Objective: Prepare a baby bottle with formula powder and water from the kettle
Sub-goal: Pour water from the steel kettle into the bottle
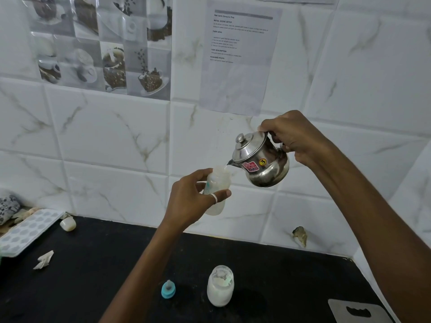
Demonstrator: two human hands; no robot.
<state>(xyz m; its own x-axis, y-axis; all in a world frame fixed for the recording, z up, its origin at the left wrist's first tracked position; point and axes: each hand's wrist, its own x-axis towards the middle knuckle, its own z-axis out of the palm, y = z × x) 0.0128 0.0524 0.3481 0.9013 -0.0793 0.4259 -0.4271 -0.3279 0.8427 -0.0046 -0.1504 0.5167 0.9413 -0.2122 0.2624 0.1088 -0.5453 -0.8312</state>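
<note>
So, nearest on the black counter [93, 276] stood a small clear glass jar of white powder [220, 286], with a teal bottle nipple ring [168, 289] near it. Further back and up in the air, the left grip [189, 199] was wrapped round the translucent plastic baby bottle [219, 180], holding it well above the counter. The right grip [296, 136] was clenched on the handle of the small steel kettle [263, 164], tipped so its spout sat right at the bottle's mouth, a thin stream of water running in. Behind all that were white marble wall tiles [105, 136] with a printed sheet [238, 57] stuck up.
</note>
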